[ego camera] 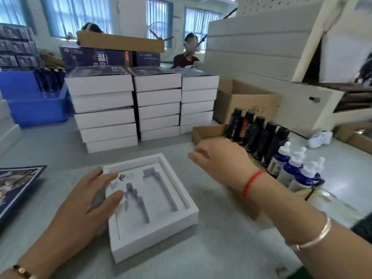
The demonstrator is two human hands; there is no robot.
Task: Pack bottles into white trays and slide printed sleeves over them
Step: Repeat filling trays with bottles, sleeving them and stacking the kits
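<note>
From the head camera, a white tray (161, 224) lies on the grey counter (201, 256) right in front of the person, turned a little clockwise, its shaped cut-outs showing bare and shadowed, with a small round logo near its upper left corner.

The left hand (84, 204) rests on the tray's left side, grip spread and relaxed: the fingers (112, 196) lie flat over the left rim and the left part of the insert, pressing or steadying it rather than curling round anything.

The right hand (219, 156) hangs above the counter, beyond the tray's far right corner and just short of a row of dark bottles (259, 133). Its fingers are loosely bent, thumb and forefinger slightly apart, and it holds nothing and touches nothing. A red string sits round that wrist, a pale bangle further up the arm.

The dark bottles stand upright with black caps in a low cardboard box (207, 131) at the right. Nearer the person, blue dropper bottles (293, 168) with white tops stand in a cluster.

Behind the tray, three piles of finished white boxes (138, 109) carry printed sleeves on top. A dark printed sleeve (14, 186) lies flat at the left edge.
</note>
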